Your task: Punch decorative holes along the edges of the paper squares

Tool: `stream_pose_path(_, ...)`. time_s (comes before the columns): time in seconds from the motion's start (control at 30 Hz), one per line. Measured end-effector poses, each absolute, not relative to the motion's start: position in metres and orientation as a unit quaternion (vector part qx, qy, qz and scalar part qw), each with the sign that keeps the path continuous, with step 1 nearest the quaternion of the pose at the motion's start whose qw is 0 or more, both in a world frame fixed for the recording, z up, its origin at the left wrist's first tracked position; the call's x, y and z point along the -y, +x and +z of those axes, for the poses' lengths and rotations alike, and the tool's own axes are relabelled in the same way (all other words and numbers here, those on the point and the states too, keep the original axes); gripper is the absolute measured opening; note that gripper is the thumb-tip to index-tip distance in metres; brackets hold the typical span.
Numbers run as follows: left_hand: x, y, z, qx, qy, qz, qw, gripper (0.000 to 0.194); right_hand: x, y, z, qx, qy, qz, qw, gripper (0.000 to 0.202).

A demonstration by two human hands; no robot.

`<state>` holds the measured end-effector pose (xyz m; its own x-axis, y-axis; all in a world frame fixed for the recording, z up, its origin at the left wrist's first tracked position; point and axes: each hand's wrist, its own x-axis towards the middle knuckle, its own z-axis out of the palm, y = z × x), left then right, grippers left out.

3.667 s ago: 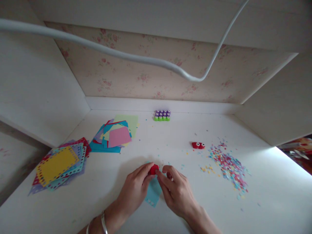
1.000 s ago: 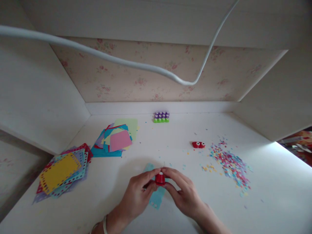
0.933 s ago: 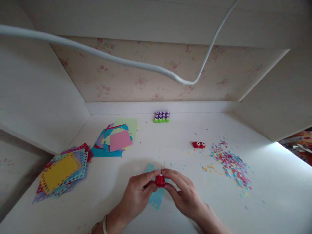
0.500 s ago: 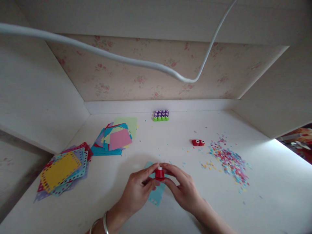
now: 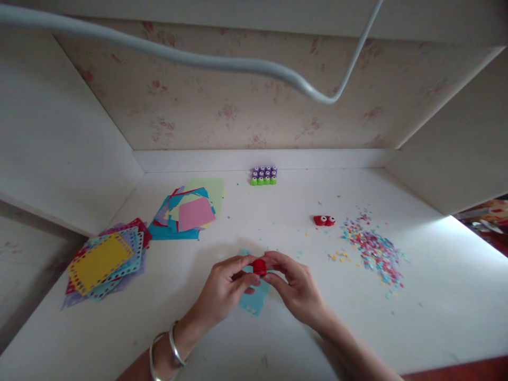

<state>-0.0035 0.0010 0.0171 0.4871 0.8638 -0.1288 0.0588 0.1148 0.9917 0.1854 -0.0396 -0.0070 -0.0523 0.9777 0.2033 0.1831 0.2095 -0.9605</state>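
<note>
A small red craft punch (image 5: 259, 267) is pinched between both hands at the middle of the table; its white button is out of sight. My left hand (image 5: 228, 283), silver bangles on its wrist, grips the punch from the left with thumb and fingers. From the right, my right hand (image 5: 297, 283) closes on it with fingertips and thumb. Under the hands lies a light blue paper (image 5: 254, 301) with punched holes along its near end. Whether the paper's far edge sits in the punch is hidden by the fingers.
Two red punches (image 5: 324, 220) stand right of centre, beside scattered confetti (image 5: 373, 248). Purple and green punches (image 5: 264, 175) stand in rows at the back. Plain coloured paper (image 5: 196, 214) and hole-edged sheets (image 5: 101, 263) are piled left. A white cable (image 5: 222, 63) hangs across the top.
The camera view has tilted, so the table sits higher in the picture. The punch has turned in my hands: its white button showed before and now only red shows.
</note>
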Motion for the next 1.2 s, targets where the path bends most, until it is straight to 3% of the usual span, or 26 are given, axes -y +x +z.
stream_pose_path(0.17,-0.0009,-0.0052,0.0137,-0.413,0.546,0.305,0.662,0.045,0.0356,0.1838,-0.0020,0.588,-0.467,0.438,0.494,0.030)
stream_pose_path(0.4,-0.0018,-0.0042,0.0133,-0.415,0.539,0.312,0.663,0.040,0.0362,0.1815,-0.0015,0.578,-0.470,0.445,0.498,0.023)
stream_pose_path(0.67,-0.0041,-0.0056,0.0121,-0.431,0.516,0.294,0.679,0.059,0.0339,0.1835,0.0018,0.559,-0.460,0.474,0.501,0.025)
stream_pose_path(1.03,0.0012,0.0004,0.0111,-0.412,0.556,0.311,0.652,0.041,0.0317,0.1827,-0.0053,0.474,-0.425,0.555,0.535,0.030)
stream_pose_path(1.2,0.0022,0.0021,0.0140,-0.425,0.543,0.316,0.652,0.043,0.0306,0.1814,-0.0067,0.486,-0.423,0.543,0.539,0.030)
